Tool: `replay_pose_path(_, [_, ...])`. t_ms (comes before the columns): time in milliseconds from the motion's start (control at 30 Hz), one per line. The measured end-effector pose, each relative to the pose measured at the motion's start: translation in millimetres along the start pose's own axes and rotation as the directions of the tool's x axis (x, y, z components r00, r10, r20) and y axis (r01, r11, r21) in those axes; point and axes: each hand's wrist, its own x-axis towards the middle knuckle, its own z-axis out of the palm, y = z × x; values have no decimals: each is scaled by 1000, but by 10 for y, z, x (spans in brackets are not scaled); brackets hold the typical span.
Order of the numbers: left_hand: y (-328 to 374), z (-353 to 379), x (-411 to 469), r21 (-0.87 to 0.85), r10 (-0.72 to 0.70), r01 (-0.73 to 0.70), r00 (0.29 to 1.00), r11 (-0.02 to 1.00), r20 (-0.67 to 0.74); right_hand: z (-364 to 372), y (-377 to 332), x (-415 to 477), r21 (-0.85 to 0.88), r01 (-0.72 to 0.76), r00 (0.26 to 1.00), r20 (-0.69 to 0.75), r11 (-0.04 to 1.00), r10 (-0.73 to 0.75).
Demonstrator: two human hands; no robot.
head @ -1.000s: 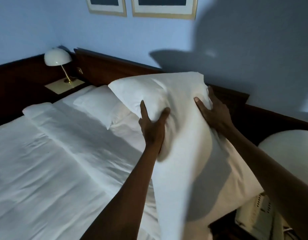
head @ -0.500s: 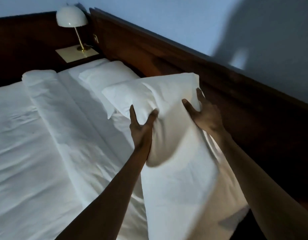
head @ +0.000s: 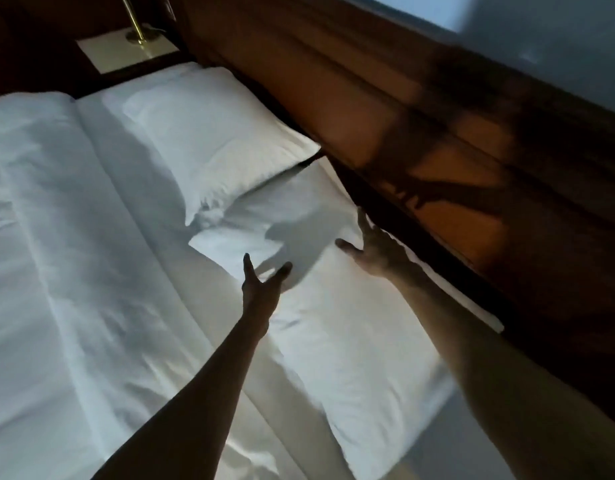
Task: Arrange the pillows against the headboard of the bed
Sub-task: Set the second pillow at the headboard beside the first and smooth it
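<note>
A white pillow (head: 351, 348) lies flat on the bed, its long side along the dark wooden headboard (head: 420, 133). A second white pillow (head: 209, 133) lies flat beyond it, also beside the headboard, and its near corner overlaps the first. My left hand (head: 261, 289) hovers just above the near pillow's far end with fingers spread and nothing in it. My right hand (head: 371, 247) is open too, fingers spread over the pillow's edge next to the headboard.
A folded white duvet (head: 56, 271) covers the bed to the left. A bedside shelf (head: 126, 51) with a brass lamp base (head: 138, 32) stands at the far corner. The pale wall (head: 541, 36) rises above the headboard.
Both hands held the pillow up above the bed before. It now lies flat along the headboard and both hands have let go. The view has tilted down.
</note>
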Motion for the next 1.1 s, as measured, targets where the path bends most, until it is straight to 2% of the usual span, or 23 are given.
replay_pose_path(67, [-57,-12,71,216,112,-87,988,973,-107,283,122,30,-20,-20,1000,-16,1000,20])
replay_pose_path(133, [-51,19,117,359,343,-280,931,891,-127,480,184,37,-32,-26,995,-102,999,23])
replay_pose_path(200, [-18,128,282,458,525,-464,851,758,-8,615,225,118,-53,-33,985,-170,998,23])
replay_pose_path(233, [-2,218,383,500,570,-527,818,687,78,664,241,170,-60,-35,980,-199,998,23])
replay_pose_path(333, [13,559,735,610,610,-648,727,456,316,789,315,287,-63,-26,957,-292,998,7])
replay_pose_path(400, [-36,766,955,677,581,-687,674,264,457,878,426,356,-52,-29,946,-325,998,11])
replay_pose_path(433, [-81,826,1042,697,560,-692,658,188,503,914,482,389,-47,-36,943,-333,998,18])
replay_pose_path(500, [-150,834,1195,712,540,-695,639,99,548,940,554,440,-36,-29,938,-345,999,14])
replay_pose_path(567, [-198,760,1294,726,536,-685,636,60,556,943,633,452,-50,2,938,-346,999,-19])
replay_pose_path(633, [-254,633,1357,763,528,-643,670,62,522,917,772,415,-58,-39,944,-328,998,18])
replay_pose_path(733, [-339,330,1418,854,473,-482,809,194,349,826,1070,279,-84,-205,938,-302,975,171])
replay_pose_path(800, [-347,106,1469,893,376,-352,896,280,236,765,1185,200,-77,-273,935,-257,959,245])
replay_pose_path(867, [-230,49,1441,883,267,-290,943,368,198,709,1190,143,-25,-334,923,-212,942,322])
replay_pose_path(900, [-146,117,1386,867,263,-296,944,400,201,695,1153,126,-1,-353,913,-217,936,345])
replay_pose_path(967, [19,438,1227,821,373,-415,888,392,271,703,1002,123,60,-328,905,-265,943,332])
replay_pose_path(1000, [81,666,1142,781,433,-516,830,353,352,717,926,119,99,-294,903,-298,951,310])
replay_pose_path(1100, [107,1362,1018,663,467,-743,620,91,631,836,831,103,112,-173,905,-374,978,203])
